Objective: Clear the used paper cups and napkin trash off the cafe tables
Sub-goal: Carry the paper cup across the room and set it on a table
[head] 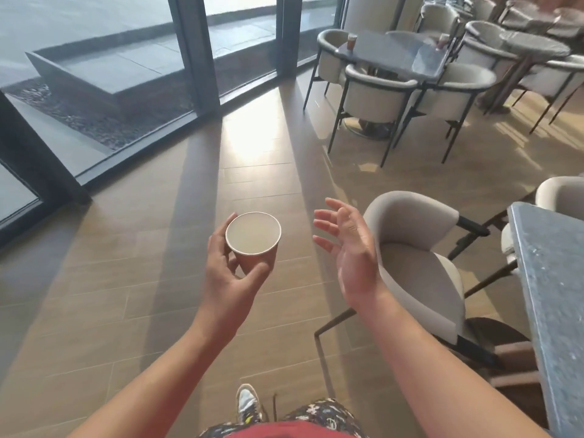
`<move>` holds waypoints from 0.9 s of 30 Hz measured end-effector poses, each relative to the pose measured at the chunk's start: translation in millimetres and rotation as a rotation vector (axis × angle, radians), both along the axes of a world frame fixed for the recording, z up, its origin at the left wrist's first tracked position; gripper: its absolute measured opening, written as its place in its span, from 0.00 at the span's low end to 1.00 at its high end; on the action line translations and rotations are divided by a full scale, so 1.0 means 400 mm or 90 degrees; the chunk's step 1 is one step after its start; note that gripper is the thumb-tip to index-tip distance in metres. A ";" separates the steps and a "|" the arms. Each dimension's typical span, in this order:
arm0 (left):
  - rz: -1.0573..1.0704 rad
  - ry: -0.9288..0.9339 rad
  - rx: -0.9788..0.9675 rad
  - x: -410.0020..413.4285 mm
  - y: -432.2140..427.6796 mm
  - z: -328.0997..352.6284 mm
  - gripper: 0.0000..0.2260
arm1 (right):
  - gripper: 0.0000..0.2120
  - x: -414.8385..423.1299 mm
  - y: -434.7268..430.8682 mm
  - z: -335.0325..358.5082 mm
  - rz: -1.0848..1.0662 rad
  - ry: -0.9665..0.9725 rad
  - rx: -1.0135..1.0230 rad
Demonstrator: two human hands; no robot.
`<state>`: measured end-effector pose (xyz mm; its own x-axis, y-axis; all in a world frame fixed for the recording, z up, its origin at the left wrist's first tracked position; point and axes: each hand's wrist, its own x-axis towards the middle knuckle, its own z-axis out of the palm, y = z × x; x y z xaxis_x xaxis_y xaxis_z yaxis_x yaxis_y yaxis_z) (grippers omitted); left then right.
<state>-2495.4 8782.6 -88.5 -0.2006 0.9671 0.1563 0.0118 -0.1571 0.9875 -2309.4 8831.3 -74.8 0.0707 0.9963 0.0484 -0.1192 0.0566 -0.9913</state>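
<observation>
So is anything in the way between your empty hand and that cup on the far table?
Yes. The right hand is free and mostly bare floor lies ahead, but the nearest chair is tucked in at the far table, just in front of the brown cup at its corner. You would probably reach round it.

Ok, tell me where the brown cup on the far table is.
Head view, upper right: the brown cup stands at the left corner of the far table, beside the curved back of a grey chair.
</observation>
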 end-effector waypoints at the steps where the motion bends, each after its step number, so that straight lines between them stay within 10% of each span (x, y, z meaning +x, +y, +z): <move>1: -0.006 0.000 0.004 -0.021 0.054 0.005 0.39 | 0.20 -0.017 0.048 0.008 -0.003 -0.004 -0.001; 27: -0.008 0.011 -0.003 -0.095 1.584 0.002 0.33 | 0.21 -0.073 1.561 -0.012 -0.037 0.019 -0.018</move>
<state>-2533.2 9416.1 -87.7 -0.1854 0.9704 0.1547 0.0277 -0.1522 0.9880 -2338.6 9455.8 -79.6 0.1291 0.9915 0.0168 -0.1467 0.0358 -0.9885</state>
